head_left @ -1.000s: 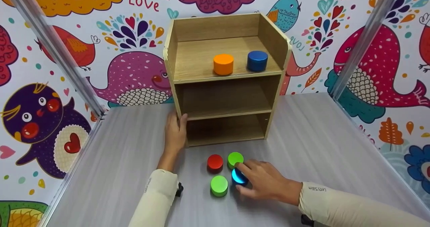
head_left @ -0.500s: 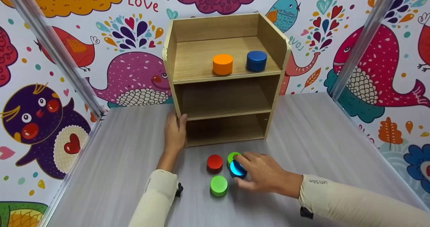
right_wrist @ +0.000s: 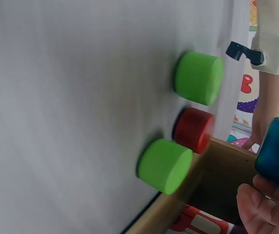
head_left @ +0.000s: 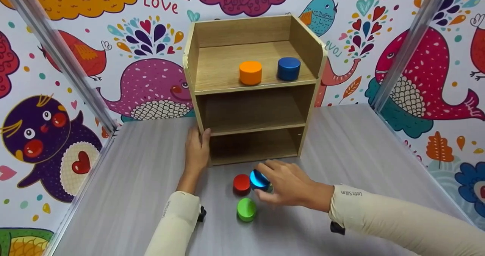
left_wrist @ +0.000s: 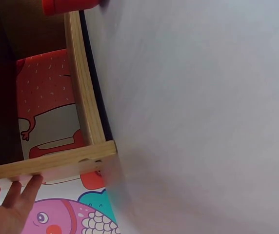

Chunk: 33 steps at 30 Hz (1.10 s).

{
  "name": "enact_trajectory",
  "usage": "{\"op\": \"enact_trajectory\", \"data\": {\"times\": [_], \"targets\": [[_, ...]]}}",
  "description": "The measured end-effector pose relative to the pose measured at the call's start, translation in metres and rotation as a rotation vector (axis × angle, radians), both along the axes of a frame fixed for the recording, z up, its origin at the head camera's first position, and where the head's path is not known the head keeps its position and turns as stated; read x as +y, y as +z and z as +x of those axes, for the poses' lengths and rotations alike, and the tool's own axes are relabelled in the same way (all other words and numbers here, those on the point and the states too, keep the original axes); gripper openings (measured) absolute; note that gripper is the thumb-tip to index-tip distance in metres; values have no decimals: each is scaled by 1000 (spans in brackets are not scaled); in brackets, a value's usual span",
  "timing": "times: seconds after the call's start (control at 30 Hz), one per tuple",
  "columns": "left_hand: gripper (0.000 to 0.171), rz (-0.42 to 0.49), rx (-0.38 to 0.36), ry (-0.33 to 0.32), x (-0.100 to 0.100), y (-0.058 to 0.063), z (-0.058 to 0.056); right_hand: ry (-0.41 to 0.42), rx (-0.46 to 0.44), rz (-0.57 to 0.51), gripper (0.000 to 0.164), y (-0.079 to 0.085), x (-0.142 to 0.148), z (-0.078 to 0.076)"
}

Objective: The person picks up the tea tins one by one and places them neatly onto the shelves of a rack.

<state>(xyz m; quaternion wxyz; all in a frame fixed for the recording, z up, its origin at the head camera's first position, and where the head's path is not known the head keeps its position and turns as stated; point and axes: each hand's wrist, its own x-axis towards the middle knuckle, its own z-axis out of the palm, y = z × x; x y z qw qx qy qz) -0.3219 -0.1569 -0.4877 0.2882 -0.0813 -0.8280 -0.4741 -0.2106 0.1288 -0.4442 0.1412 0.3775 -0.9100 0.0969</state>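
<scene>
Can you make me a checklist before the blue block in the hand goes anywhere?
1. Held blue block gripped: ok, the right hand has it.
2. Grip firm enough: cannot tell.
3. Block off the table: ok, the right wrist view shows them apart.
4. Shelf unit touched by the left hand: ok, on its left side.
5. Room on top: ok, bare wood left of the orange block.
6. All other blocks on the shelf: not ok, a red block and two green blocks stand on the table.
</scene>
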Motion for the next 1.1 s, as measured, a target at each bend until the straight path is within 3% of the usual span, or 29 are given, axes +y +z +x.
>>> {"op": "enact_trajectory", "data": {"times": [0.23,0.6,0.9,1.1], "targets": [[40,-4,7,-6,-1,1,1,-23,-39,-16,53,17,-13,-7],[41,-12,36,13,0,0,1,-10,-25,-49,55,53,-32,-22],[49,-7,-18,7,-1,-2,2,-10,-53,-81,55,84,-45,-34],[45,2,-47,12,0,1,2,8,-48,-113,54,103,-54,-42]]}}
